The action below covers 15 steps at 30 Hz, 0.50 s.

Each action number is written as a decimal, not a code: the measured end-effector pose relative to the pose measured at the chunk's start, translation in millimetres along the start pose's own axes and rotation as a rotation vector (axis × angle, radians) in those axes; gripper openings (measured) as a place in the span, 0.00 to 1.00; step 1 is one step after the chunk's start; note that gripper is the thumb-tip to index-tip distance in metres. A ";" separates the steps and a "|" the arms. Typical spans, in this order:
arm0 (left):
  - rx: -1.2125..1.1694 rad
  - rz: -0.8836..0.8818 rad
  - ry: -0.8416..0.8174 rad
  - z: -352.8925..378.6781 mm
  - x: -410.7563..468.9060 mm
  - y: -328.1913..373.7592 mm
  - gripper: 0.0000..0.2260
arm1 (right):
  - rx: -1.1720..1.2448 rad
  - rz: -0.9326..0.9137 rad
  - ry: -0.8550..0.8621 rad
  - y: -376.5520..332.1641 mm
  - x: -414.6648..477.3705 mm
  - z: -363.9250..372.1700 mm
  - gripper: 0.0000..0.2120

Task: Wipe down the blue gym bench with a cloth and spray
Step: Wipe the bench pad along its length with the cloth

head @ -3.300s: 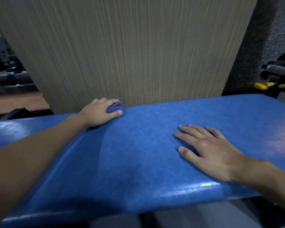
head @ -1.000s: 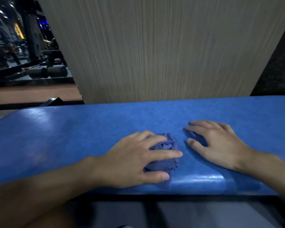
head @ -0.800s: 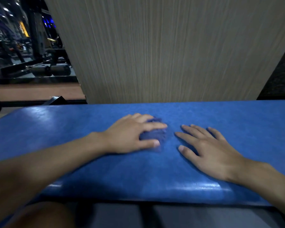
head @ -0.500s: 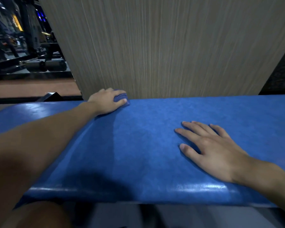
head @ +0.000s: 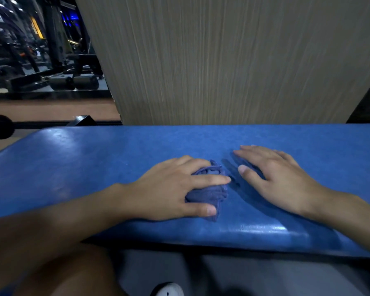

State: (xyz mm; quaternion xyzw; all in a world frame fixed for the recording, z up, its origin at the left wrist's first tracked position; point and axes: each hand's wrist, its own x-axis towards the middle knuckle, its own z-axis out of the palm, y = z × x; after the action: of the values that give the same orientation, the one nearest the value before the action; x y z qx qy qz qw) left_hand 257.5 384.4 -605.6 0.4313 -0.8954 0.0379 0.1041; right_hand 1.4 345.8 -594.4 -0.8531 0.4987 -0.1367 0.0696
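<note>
Blue bench (head: 77, 167) before wood-grain panel (head: 222, 60)

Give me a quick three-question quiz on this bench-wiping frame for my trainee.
1. True or false: the right hand grips the cloth.
2. Where does the cloth sit on the blue bench? A) by the far edge B) toward the near edge C) hanging off the left end
3. Fill in: the left hand presses the bunched cloth while the right hand lies ____ on the pad.

Key: 1 false; the left hand has it. 2 B. 3 flat.
</note>
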 end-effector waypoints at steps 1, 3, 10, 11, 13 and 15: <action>-0.006 -0.025 -0.008 0.6 6.0 -11.6 0.28 | -0.013 -0.009 -0.032 -4.0 1.1 2.2 0.32; -0.001 -0.092 -0.004 3.9 20.1 -45.6 0.28 | -0.058 -0.023 -0.115 -8.8 2.0 10.4 0.32; 0.135 -0.546 -0.020 5.9 65.8 -195.0 0.32 | -0.115 -0.027 -0.145 -4.3 3.6 21.3 0.32; 0.139 -0.587 -0.020 6.8 69.0 -201.6 0.32 | -0.117 -0.024 -0.146 -4.8 3.6 21.4 0.31; 0.162 -0.590 -0.015 8.6 68.9 -195.6 0.29 | -0.113 -0.021 -0.148 -6.3 3.6 20.6 0.31; 0.159 -0.519 -0.010 6.5 58.3 -168.8 0.26 | -0.105 -0.024 -0.147 -6.9 3.6 19.8 0.31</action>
State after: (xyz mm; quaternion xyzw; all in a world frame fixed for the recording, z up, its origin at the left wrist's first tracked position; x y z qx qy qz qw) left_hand 352.9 233.2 -602.9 0.6536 -0.7494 0.0778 0.0718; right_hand 14.9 345.7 -610.8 -0.8692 0.4885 -0.0482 0.0594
